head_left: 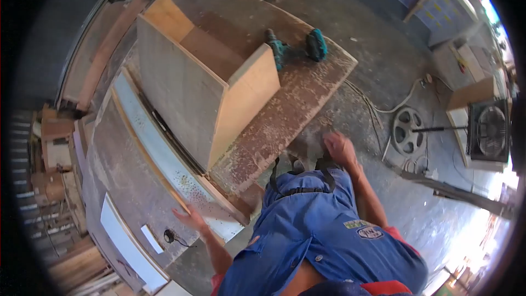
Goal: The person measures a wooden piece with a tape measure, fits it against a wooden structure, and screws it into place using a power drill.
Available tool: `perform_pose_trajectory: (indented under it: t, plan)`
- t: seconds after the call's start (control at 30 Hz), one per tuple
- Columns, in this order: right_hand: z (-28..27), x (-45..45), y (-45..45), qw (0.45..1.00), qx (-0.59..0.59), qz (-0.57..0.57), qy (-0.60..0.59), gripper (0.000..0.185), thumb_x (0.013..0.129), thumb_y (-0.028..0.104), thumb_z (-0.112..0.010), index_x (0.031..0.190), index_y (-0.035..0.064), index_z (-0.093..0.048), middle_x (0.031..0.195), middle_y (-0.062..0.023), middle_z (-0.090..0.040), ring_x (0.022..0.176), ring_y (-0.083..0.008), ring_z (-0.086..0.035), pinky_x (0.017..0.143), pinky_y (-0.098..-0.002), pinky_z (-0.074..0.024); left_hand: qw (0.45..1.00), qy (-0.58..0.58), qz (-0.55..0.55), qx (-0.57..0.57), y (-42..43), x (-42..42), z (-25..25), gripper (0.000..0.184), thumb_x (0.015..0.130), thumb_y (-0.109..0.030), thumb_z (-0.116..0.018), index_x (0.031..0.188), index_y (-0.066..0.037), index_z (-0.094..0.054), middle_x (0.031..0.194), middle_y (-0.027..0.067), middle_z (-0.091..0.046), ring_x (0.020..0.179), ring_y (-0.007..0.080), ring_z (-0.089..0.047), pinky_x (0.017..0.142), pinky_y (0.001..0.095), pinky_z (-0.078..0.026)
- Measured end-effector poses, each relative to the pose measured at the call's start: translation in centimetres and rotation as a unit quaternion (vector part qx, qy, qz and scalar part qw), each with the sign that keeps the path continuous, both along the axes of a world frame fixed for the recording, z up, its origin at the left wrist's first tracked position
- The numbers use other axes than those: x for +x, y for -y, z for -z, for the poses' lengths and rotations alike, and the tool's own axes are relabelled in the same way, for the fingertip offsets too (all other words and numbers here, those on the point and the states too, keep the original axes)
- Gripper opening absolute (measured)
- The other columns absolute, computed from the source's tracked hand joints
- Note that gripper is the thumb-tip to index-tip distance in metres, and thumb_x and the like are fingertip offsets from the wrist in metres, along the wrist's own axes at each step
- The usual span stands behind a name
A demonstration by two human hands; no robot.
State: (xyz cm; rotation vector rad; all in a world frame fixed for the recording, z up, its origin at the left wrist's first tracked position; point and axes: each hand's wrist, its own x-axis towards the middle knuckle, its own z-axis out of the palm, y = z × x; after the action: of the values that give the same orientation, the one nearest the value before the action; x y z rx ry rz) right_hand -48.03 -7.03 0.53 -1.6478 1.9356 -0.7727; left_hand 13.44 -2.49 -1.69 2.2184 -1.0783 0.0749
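Observation:
My left hand [192, 220] is at the lower left, its fingers stretched out and apart, by the wooden edge of a long light-blue board [143, 115]. Whether the fingertips touch that edge I cannot tell. Over the floor in front of my waist, my right hand [341, 149] is loosely closed, and nothing shows in it. A wooden box frame [181, 77] with panels on its sides stands on a worn brown worktable [274, 126]. Beyond the frame, a teal cordless drill [276, 49] and a second teal tool [316, 45] lie on the tabletop.
A white strip [152, 239], a pale panel [123, 235] and a small round dark object [169, 235] lie on the left surface. Stacked wood [57, 186] lines the far left. At right are a box fan [490, 130], a grey reel [408, 130] and loose cables [378, 111] on the floor.

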Motion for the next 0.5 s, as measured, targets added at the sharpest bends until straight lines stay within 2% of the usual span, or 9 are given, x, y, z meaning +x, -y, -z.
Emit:
perform_pose_trajectory:
  t: [0.07, 0.2, 0.23, 0.27, 0.33, 0.37, 0.4, 0.47, 0.5]
  plan:
    - [-3.6, -1.5, 7.9, 0.993, -0.111, -0.043, -0.012, 0.015, 0.088, 0.010, -0.062, 0.101, 0.0084, -0.069, 0.090, -0.0168, -0.062, 0.089, -0.0376, -0.064, 0.074, -0.0447, -0.0527, 0.996, -0.030, -0.014, -0.089, 5.5, -7.1, -5.7, 0.070, 0.095, -0.029, -0.066, 0.150, 0.004, -0.037, 0.154, 0.0240, -0.039, 0.141, 0.0376, -0.040, 0.117, 0.0472, -0.032]
    - [-6.3, -3.8, 21.8, 0.983, -0.124, -0.103, -0.085, 0.029, 0.089, 0.011, -0.065, 0.117, 0.0063, -0.065, 0.114, -0.0157, -0.062, 0.108, -0.0374, -0.060, 0.087, -0.0450, -0.0524, 0.951, -0.173, 0.112, -0.230, 16.7, -16.7, -12.6, 0.059, 0.097, -0.013, -0.063, 0.150, 0.001, -0.039, 0.154, 0.0177, -0.041, 0.142, 0.0295, -0.039, 0.119, 0.0409, -0.028]
    - [-6.8, -4.0, 24.6, 0.973, -0.150, -0.124, -0.124, 0.036, 0.089, 0.012, -0.066, 0.125, 0.0056, -0.062, 0.124, -0.0155, -0.061, 0.115, -0.0379, -0.058, 0.092, -0.0452, -0.0517, 0.922, -0.230, 0.162, -0.267, 19.8, -20.0, -15.7, 0.061, 0.097, -0.014, -0.064, 0.150, 0.000, -0.039, 0.153, 0.0156, -0.042, 0.144, 0.0263, -0.038, 0.119, 0.0386, -0.027]
    - [-6.7, -4.3, 27.1, 0.968, -0.155, -0.151, -0.124, 0.036, 0.089, 0.012, -0.066, 0.125, 0.0056, -0.062, 0.124, -0.0155, -0.061, 0.115, -0.0379, -0.058, 0.092, -0.0452, -0.0517, 0.885, -0.333, 0.180, -0.271, 22.4, -23.7, -19.6, 0.063, 0.096, -0.014, -0.065, 0.151, -0.001, -0.038, 0.154, 0.0137, -0.042, 0.145, 0.0237, -0.036, 0.119, 0.0378, -0.027]
    - [-6.2, -4.5, 31.4, 0.963, -0.075, -0.204, -0.161, 0.052, 0.089, 0.015, -0.070, 0.137, 0.0048, -0.054, 0.135, -0.0187, -0.055, 0.126, -0.0401, -0.051, 0.101, -0.0461, -0.0488, 0.892, -0.328, 0.206, -0.231, 28.3, -26.7, -23.1, 0.070, 0.095, -0.023, -0.067, 0.153, 0.000, -0.035, 0.156, 0.0123, -0.040, 0.142, 0.0243, -0.040, 0.116, 0.0366, -0.032]
    - [-6.1, -4.5, 33.1, 0.954, -0.008, -0.230, -0.194, 0.068, 0.086, 0.017, -0.074, 0.146, 0.0044, -0.044, 0.134, -0.0234, -0.054, 0.125, -0.0420, -0.052, 0.101, -0.0465, -0.0497, 0.903, -0.338, 0.193, -0.181, 31.6, -27.8, -24.5, 0.077, 0.093, -0.029, -0.069, 0.153, 0.000, -0.033, 0.156, 0.0146, -0.041, 0.142, 0.0262, -0.041, 0.115, 0.0374, -0.033]
    - [-6.0, -4.5, 34.6, 0.949, -0.017, -0.248, -0.196, 0.068, 0.086, 0.017, -0.074, 0.146, 0.0044, -0.044, 0.134, -0.0234, -0.054, 0.125, -0.0420, -0.052, 0.101, -0.0465, -0.0497, 0.911, -0.347, 0.180, -0.131, 34.9, -28.6, -25.6, 0.084, 0.091, -0.036, -0.071, 0.154, 0.001, -0.031, 0.155, 0.0169, -0.041, 0.141, 0.0281, -0.042, 0.114, 0.0382, -0.034]
    - [-4.8, -4.4, 36.5, 0.921, 0.091, -0.296, -0.236, 0.080, 0.083, 0.028, -0.077, 0.149, 0.0047, -0.039, 0.131, -0.0194, -0.059, 0.118, -0.0411, -0.058, 0.098, -0.0467, -0.0495, 0.924, -0.330, 0.186, -0.050, 40.6, -30.1, -27.3, 0.097, 0.083, -0.041, -0.074, 0.155, 0.002, -0.026, 0.155, 0.0250, -0.039, 0.141, 0.0345, -0.042, 0.114, 0.0417, -0.037]
    - [-2.2, -4.7, 37.5, 0.925, 0.058, -0.301, -0.225, 0.088, 0.079, 0.030, -0.080, 0.150, 0.0033, -0.035, 0.130, -0.0207, -0.060, 0.116, -0.0419, -0.060, 0.095, -0.0477, -0.0509, 0.958, -0.243, 0.151, 0.002, 43.5, -29.7, -26.9, 0.093, 0.082, -0.035, -0.071, 0.155, 0.002, -0.027, 0.152, 0.0287, -0.040, 0.140, 0.0381, -0.043, 0.113, 0.0428, -0.038]
